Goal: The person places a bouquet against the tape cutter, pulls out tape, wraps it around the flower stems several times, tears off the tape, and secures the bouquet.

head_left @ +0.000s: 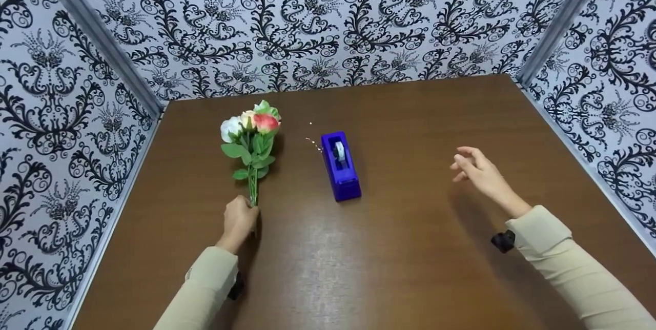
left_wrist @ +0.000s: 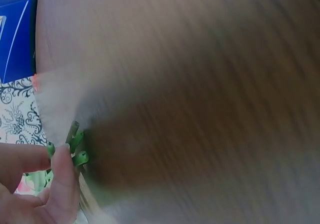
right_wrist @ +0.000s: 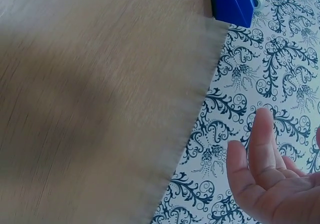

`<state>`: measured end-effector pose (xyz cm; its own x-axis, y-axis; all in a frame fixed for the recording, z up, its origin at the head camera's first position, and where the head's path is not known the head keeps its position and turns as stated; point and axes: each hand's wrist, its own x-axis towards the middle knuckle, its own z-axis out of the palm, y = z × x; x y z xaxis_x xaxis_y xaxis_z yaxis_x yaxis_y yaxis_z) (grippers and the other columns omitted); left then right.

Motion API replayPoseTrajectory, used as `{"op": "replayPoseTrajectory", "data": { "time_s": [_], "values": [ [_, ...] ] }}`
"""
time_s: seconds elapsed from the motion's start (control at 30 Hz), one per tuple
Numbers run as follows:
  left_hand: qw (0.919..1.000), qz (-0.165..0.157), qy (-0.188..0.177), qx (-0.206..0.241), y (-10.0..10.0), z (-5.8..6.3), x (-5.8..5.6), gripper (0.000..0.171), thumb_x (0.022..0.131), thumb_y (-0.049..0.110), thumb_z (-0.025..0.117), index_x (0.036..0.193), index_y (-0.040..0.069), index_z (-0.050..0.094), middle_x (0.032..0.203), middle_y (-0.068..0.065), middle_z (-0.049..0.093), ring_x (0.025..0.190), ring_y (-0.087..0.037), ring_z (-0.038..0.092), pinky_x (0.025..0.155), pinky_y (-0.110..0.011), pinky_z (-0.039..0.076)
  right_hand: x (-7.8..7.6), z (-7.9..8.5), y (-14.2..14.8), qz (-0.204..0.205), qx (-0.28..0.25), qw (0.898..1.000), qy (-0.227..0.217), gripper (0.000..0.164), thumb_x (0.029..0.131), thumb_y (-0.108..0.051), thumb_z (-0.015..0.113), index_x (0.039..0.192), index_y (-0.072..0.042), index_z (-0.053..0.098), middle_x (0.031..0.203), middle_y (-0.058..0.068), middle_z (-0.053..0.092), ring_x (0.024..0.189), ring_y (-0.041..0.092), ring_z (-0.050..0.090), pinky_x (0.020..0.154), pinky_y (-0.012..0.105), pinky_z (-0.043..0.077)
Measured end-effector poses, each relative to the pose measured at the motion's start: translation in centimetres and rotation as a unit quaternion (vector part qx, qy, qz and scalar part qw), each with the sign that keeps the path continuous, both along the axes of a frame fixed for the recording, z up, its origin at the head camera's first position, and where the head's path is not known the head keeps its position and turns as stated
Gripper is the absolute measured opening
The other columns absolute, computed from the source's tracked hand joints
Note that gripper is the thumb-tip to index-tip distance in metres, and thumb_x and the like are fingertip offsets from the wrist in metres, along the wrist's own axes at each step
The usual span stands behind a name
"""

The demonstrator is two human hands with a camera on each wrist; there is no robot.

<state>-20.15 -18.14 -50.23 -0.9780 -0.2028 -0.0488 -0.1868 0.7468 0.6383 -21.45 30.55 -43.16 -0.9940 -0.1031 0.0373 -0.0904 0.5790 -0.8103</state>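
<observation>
My left hand [head_left: 240, 221] grips a bunch of artificial flowers [head_left: 251, 127] by its green stems, low on the left side of the table. The blooms are white, cream and red-pink, with green leaves below them, and they point away from me. In the left wrist view the cut stem ends [left_wrist: 77, 146] stick out past the thumb and fingers. A blue tape dispenser [head_left: 341, 168] with a roll of tape in it stands to the right of the flowers. My right hand [head_left: 482, 173] hovers over the right part of the table, its fingers loosely bent and holding nothing.
The brown wooden table [head_left: 400, 248] is bounded by patterned black-and-white walls [head_left: 318, 17] at the back and both sides. Small shiny bits [head_left: 313, 143] lie just left of the tape dispenser. A dark wrist camera [head_left: 504, 241] sits under the right cuff.
</observation>
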Motion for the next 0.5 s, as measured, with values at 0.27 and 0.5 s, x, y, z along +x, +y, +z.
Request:
{"op": "replayPoseTrajectory", "data": {
  "time_s": [0.27, 0.5],
  "values": [
    [0.9974, 0.006, -0.066, 0.028, 0.0, 0.2, 0.1, 0.035, 0.086, 0.01, 0.061, 0.056, 0.008, 0.044, 0.046, -0.003, 0.047, 0.036, -0.014, 0.049, 0.037, -0.027, 0.044, 0.0, -0.2, -0.1, 0.005, 0.002, 1.0, -0.003, 0.051, 0.099, -0.03, 0.038, 0.133, 0.007, 0.03, 0.101, 0.023, 0.058, 0.064, 0.0, 0.06, 0.065, 0.017, 0.048],
    [0.9956, -0.022, -0.086, -0.03, -1.0, 1.8, 0.7, 0.042, 0.087, 0.034, 0.061, 0.097, -0.007, 0.056, 0.069, -0.018, 0.058, 0.057, -0.03, 0.058, 0.049, -0.039, 0.047, -0.6, 0.0, 0.6, -0.007, 0.041, 0.999, 0.017, 0.052, 0.098, -0.034, 0.038, 0.132, 0.006, 0.033, 0.104, 0.027, 0.058, 0.073, 0.014, 0.064, 0.07, 0.026, 0.049]
  ]
}}
